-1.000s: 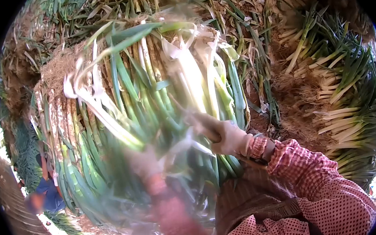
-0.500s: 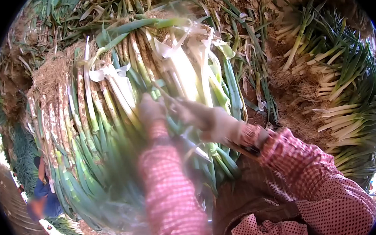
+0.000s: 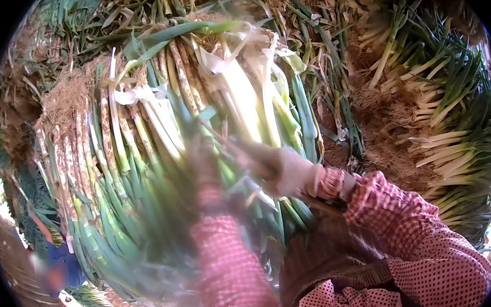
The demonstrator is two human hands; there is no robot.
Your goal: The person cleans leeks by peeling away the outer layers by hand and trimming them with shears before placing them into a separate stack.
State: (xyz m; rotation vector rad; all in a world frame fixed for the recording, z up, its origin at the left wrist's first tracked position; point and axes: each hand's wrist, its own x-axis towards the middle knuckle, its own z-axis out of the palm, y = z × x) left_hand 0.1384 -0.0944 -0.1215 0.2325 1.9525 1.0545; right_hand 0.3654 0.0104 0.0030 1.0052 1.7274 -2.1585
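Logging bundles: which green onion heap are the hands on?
The big centre-left bundle, under left hand and right hand; the right pile lies untouched.

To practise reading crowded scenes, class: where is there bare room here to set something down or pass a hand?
Hardly any. A narrow brown gap lies between the leek bundle and the right-hand pile. Elsewhere it is crowded: loose stalks heap along the top, and the left hand and right hand are against the bundle.

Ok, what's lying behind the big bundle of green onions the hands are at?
Behind the bundle a heap of loose stalks and dry roots shows, with a second stacked pile at its right. The bundle covers whatever lies directly behind and beneath it.
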